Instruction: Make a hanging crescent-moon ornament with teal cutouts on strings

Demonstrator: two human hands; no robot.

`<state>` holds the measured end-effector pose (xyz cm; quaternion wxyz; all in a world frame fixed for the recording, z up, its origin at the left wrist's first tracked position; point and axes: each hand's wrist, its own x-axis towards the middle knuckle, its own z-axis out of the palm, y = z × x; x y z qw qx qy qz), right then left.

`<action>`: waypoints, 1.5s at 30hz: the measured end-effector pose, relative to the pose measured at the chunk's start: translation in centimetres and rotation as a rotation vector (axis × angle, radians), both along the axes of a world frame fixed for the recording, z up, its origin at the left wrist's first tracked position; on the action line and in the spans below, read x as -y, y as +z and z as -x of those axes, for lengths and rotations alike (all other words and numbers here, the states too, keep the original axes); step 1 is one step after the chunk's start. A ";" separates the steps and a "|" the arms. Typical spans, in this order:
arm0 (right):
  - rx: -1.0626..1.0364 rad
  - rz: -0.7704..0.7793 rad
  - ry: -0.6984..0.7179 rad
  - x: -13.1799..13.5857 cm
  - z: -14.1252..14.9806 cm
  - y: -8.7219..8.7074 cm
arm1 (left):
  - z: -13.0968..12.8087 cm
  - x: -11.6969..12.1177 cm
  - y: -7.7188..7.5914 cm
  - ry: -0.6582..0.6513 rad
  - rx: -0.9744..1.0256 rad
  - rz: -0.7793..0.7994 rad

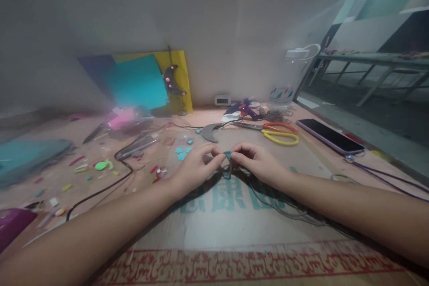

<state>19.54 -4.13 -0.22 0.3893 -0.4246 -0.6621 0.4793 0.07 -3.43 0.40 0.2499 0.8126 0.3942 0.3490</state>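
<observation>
Over the middle of the work mat, my left hand (201,161) and my right hand (254,160) meet with thumbs and index fingers pinched. Between the fingertips is a small teal piece (227,155), its shape mostly covered. A thin grey cord (275,208) loops just below it, then trails under my right forearm. Left of my left hand lie several turquoise flower cutouts (182,155). Just beyond the hands rests a grey crescent moon piece (209,132). Scissors (279,133) with red and yellow handles lie behind my right hand.
A hot glue gun (246,109), a small digital clock (222,100) and a clear plastic cup (280,98) stand at the back. A phone (330,136) lies at right. Colored sheets (137,82) and a decorated moon (172,80) lean on the wall; scraps and a black cable (100,190) spread left.
</observation>
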 end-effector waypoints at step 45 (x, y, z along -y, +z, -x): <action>0.045 -0.026 0.013 -0.3 -0.3 -0.2 | 0.0 0.1 0.2 0.072 0.062 0.056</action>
